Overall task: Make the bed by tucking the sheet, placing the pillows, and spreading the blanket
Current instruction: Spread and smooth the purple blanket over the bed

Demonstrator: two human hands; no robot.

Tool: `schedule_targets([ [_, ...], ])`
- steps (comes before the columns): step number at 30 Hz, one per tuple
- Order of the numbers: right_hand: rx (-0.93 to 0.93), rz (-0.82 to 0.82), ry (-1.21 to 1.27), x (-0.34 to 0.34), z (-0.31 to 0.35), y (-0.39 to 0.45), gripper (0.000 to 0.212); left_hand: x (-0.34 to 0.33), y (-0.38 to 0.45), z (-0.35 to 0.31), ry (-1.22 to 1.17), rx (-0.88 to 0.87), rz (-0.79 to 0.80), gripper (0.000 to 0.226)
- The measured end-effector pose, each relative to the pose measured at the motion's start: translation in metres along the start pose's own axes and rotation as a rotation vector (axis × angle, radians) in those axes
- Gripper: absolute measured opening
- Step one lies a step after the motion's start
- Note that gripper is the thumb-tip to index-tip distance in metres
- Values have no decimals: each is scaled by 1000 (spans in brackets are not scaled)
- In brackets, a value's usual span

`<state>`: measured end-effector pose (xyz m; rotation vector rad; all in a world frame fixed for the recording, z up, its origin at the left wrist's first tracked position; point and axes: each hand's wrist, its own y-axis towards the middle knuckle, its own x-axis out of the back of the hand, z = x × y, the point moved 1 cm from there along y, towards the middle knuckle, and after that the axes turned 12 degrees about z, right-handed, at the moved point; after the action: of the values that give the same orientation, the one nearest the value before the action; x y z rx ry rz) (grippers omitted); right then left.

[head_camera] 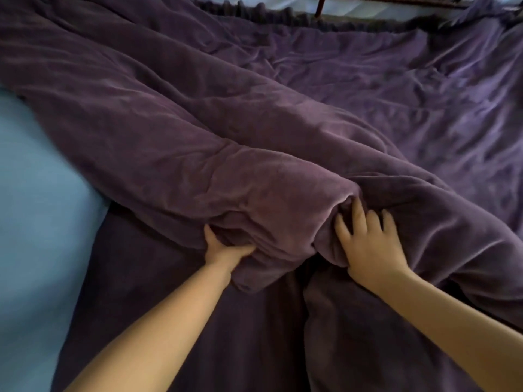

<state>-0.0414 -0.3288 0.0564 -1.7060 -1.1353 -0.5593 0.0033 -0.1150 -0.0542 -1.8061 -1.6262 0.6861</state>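
Observation:
A thick purple blanket (175, 142) lies bunched in a long roll that runs from the upper left to the near middle of the bed. My left hand (220, 250) grips the folded near end of that roll from below, fingers buried in the cloth. My right hand (365, 244) lies on top of the blanket just right of the roll's end, fingers spread and pressing into a fold. A flatter, wrinkled part of the purple blanket (410, 94) covers the right half of the bed. No pillows are in sight.
A light blue sheet (31, 207) shows bare along the left side. A dark reddish wooden bed frame rail (368, 0) crosses the top edge, with pale striped cloth behind it.

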Motion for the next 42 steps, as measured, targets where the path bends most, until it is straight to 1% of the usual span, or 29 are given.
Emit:
schedule_targets([
  [2,-5,-59,39,9,-9,4,66,0,-4,-15,-344,8,-75,106],
  [4,13,-94,124,31,-16,2,49,7,-15,-28,-475,-14,-42,98],
  [6,28,-168,246,49,-28,-1,38,22,-38,-45,-481,-68,54,89],
  [8,31,-168,454,65,-42,-7,40,45,-67,-65,-442,-120,129,79],
  [10,32,-228,717,84,-47,-19,48,75,-105,-89,-453,-214,184,68],
  [11,46,-263,841,93,-47,-24,44,91,-124,-101,-488,-283,198,63],
  [13,107,-237,1043,109,-43,-37,39,118,-156,-119,-540,-412,209,61],
  [15,195,-201,1128,132,-35,-61,42,140,-189,-132,-500,-503,239,65],
  [17,243,-160,1155,154,-25,-89,51,161,-220,-139,-443,-548,279,70],
  [18,257,-138,1176,164,-21,-103,50,173,-234,-142,-422,-566,303,75],
  [19,275,-118,1183,175,-17,-118,46,186,-248,-145,-392,-588,320,85],
  [22,322,-106,1208,209,1,-170,44,233,-297,-152,-316,-684,364,139],
  [24,392,-117,1208,238,21,-210,46,269,-332,-159,-318,-765,359,153],
  [25,428,-117,1248,250,29,-227,54,283,-347,-163,-338,-804,353,154],
  [26,446,-143,1303,264,38,-243,64,298,-362,-168,-369,-847,340,152],
  [27,464,-184,1350,277,51,-257,72,316,-378,-171,-400,-895,318,141],
  [28,471,-220,1407,286,57,-264,71,327,-384,-173,-443,-929,290,118],
  [29,467,-241,1455,291,60,-265,62,335,-387,-176,-482,-946,254,89],
  [30,455,-253,1501,295,66,-265,50,343,-389,-176,-496,-932,214,72],
  [31,433,-256,1525,294,75,-261,43,350,-388,-172,-456,-902,197,74],
  [32,396,-254,1535,291,87,-254,43,359,-378,-163,-360,-858,206,84],
  [33,348,-269,1523,283,98,-243,52,365,-366,-152,-221,-794,229,94],
  [34,275,-260,1475,266,112,-229,63,372,-345,-132,-65,-691,219,95],
  [35,204,-258,1388,249,125,-214,66,374,-328,-112,59,-578,193,86],
  [37,-36,-294,1078,216,155,-186,36,373,-296,-63,190,-295,144,57],
  [38,-165,-324,850,200,169,-180,35,369,-286,-40,235,-182,172,52],
  [39,-208,-386,647,184,186,-172,40,363,-277,-19,271,-110,209,55],
  [40,-186,-463,507,172,203,-168,44,357,-269,-2,289,-76,246,67],
  [42,15,-455,277,157,239,-162,61,345,-255,23,240,-49,284,92],
])
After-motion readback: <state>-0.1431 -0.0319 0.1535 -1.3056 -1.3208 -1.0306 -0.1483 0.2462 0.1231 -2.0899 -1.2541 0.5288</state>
